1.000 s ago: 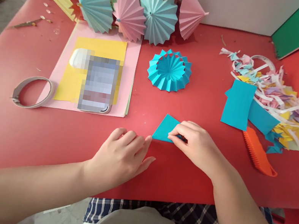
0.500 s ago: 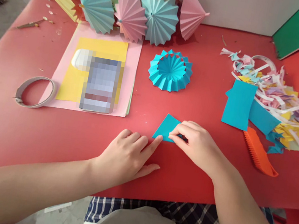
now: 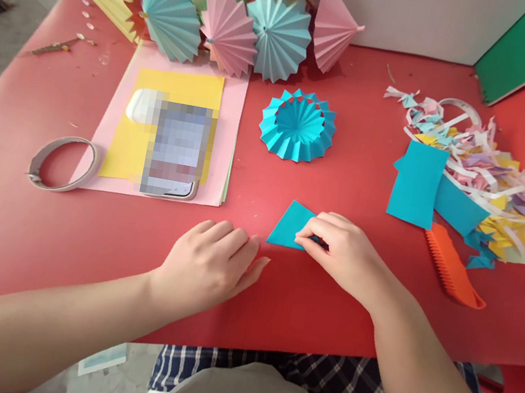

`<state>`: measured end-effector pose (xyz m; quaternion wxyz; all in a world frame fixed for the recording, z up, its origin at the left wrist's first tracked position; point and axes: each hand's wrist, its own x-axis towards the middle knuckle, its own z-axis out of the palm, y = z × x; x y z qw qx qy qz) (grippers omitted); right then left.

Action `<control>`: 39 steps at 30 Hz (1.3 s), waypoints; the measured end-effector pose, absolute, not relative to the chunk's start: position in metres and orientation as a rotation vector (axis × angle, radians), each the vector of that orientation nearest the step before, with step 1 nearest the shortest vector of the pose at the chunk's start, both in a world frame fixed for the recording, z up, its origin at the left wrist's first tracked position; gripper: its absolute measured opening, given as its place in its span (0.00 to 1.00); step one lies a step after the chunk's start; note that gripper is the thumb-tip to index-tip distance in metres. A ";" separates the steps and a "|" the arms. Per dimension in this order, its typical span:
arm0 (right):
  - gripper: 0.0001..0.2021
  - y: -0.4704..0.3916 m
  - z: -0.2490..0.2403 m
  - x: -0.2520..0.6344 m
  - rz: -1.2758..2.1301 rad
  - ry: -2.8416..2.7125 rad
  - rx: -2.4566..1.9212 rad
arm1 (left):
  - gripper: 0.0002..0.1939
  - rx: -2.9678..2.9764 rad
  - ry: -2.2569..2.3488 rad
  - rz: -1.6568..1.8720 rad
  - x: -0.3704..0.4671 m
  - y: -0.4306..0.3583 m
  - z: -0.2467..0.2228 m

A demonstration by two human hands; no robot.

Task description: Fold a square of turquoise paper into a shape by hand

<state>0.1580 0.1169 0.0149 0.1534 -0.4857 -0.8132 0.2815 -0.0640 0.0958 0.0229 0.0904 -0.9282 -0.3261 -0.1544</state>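
A small folded blue paper piece [image 3: 288, 226] lies on the red table in front of me, its left part showing as a slanted shape. My right hand [image 3: 336, 240] pinches its right side between thumb and fingers, which hide that end. My left hand [image 3: 215, 259] rests just left of the paper, not touching it, with its fingers curled and the thumb held apart; nothing shows in it. Behind the paper stands a pleated blue paper ring [image 3: 298, 125].
Pleated paper umbrellas [image 3: 228, 31] line the back. At left are a tape ring [image 3: 62, 163], pink sheet [image 3: 220, 148], yellow sheet [image 3: 121, 158], white case [image 3: 143, 106] and phone [image 3: 176, 151]. Blue rectangles [image 3: 417, 183], paper scraps [image 3: 478, 150] and an orange cutter [image 3: 453, 267] lie right.
My left hand has pulled back to the left, off the folded blue paper, and its index finger has curled in. My right hand keeps its pinch in nearly the same place.
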 end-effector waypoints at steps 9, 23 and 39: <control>0.07 0.116 0.013 0.157 0.766 -2.345 -1.396 | 0.42 -3.187 -0.861 -0.067 -0.056 0.084 0.007; 0.05 0.112 0.015 0.155 0.598 -2.366 -1.518 | 0.43 -3.146 -0.873 0.015 -0.054 0.083 0.009; 0.07 0.111 0.022 0.155 0.739 -2.359 -1.601 | 0.42 -3.115 -0.865 -0.073 -0.052 0.084 0.008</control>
